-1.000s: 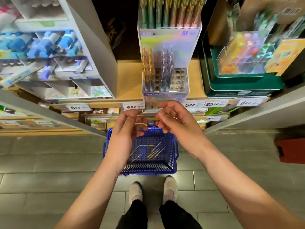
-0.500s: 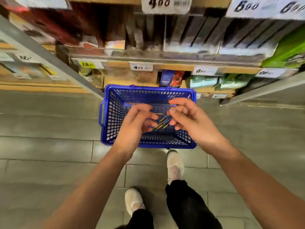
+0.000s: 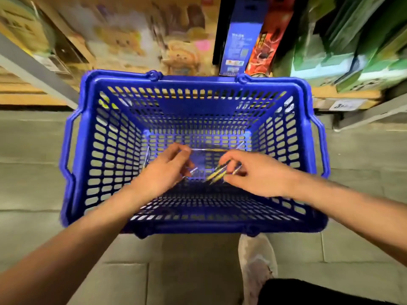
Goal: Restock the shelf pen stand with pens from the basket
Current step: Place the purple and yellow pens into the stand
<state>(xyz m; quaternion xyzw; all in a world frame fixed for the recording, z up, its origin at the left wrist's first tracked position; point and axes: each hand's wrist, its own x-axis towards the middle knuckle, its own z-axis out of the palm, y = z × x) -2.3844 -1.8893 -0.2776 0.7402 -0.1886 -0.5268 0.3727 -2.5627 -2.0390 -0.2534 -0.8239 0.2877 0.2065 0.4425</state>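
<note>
A blue plastic basket (image 3: 110,155) stands on the floor below me, and both my hands are down inside it. My right hand (image 3: 255,175) pinches a small bunch of yellow pens (image 3: 217,173) between thumb and fingertips, just above the basket bottom. My left hand (image 3: 164,170) hangs beside it with curled fingers. A clear pen (image 3: 192,171) shows at those fingertips, but blur hides whether they grip it. Another clear pen (image 3: 146,159) lies by the left wall. The shelf pen stand is out of view.
Low shelves with a blue box (image 3: 239,40), a red box (image 3: 268,38) and green packs (image 3: 343,51) rise just behind the basket. Grey floor tiles (image 3: 30,172) surround it. My shoe (image 3: 256,260) stands at its near edge.
My view dropped from the pen stand on the shelf to the basket. Both hands went down into the basket, and my right hand took hold of yellow pens.
</note>
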